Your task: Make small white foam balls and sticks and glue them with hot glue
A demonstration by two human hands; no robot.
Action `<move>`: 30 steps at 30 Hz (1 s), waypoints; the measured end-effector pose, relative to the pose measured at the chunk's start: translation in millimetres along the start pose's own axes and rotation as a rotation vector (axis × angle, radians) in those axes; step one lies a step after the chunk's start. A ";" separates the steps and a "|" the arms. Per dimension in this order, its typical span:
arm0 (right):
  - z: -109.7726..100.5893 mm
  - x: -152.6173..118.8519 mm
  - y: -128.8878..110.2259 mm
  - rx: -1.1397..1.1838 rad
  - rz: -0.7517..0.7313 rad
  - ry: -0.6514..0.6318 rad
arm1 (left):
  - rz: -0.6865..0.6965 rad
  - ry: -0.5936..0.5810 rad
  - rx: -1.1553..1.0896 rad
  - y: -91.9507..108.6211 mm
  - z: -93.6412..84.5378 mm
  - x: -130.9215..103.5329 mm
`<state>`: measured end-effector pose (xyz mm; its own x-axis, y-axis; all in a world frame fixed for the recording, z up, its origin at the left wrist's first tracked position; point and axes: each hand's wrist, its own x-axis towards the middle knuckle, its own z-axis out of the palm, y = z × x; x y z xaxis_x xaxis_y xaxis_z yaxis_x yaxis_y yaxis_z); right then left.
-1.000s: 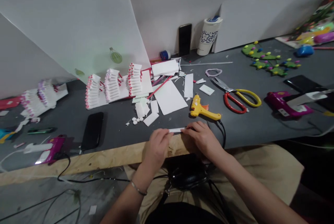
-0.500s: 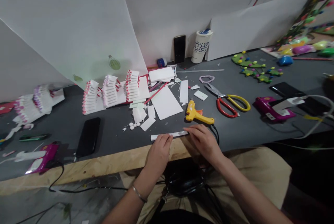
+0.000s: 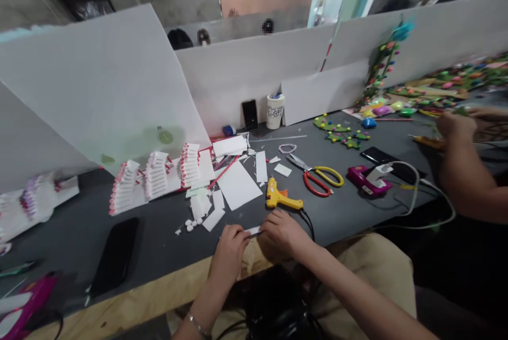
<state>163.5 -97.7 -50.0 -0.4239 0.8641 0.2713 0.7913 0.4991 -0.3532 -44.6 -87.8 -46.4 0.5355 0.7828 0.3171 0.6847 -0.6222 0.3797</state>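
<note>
A narrow white strip (image 3: 253, 230), perhaps card or foam board, lies along the table's front edge, and only its middle shows between my hands. Around its left end, the fingers of my left hand (image 3: 231, 249) are bent and closed. My right hand (image 3: 282, 230) has its fingers curled over the other end. Just beyond my right hand is a yellow hot glue gun (image 3: 282, 197), lying on its side with its cord trailing down. Past it lies a pair of scissors (image 3: 315, 173) with one red and one yellow handle.
White sheets (image 3: 238, 186) and cut pieces lie ahead, left of the glue gun. Rows of red-tipped white pieces (image 3: 127, 184) stand further left, behind a black phone (image 3: 116, 255). A purple power strip (image 3: 368, 178) sits to the right, near another person's arm (image 3: 462, 165).
The view has tilted up and swung right, bringing in another person's arms. My hands have come closer together, and my left fingers have moved to the strip's left end.
</note>
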 end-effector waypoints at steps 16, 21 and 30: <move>11.4 17.1 4.6 -0.146 -0.124 0.080 | 0.205 0.121 0.304 -13.8 10.0 4.5; 20.8 15.3 1.1 -0.219 -0.149 0.213 | 0.192 0.168 0.408 -15.9 15.2 3.1; 45.7 18.2 13.2 -0.241 -0.185 0.370 | 0.194 0.215 0.362 -21.4 20.7 0.6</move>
<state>146.1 -72.4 -90.6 -0.4165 0.6592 0.6261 0.8154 0.5754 -0.0634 -48.7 -73.8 -72.4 0.5819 0.6080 0.5401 0.7314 -0.6817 -0.0205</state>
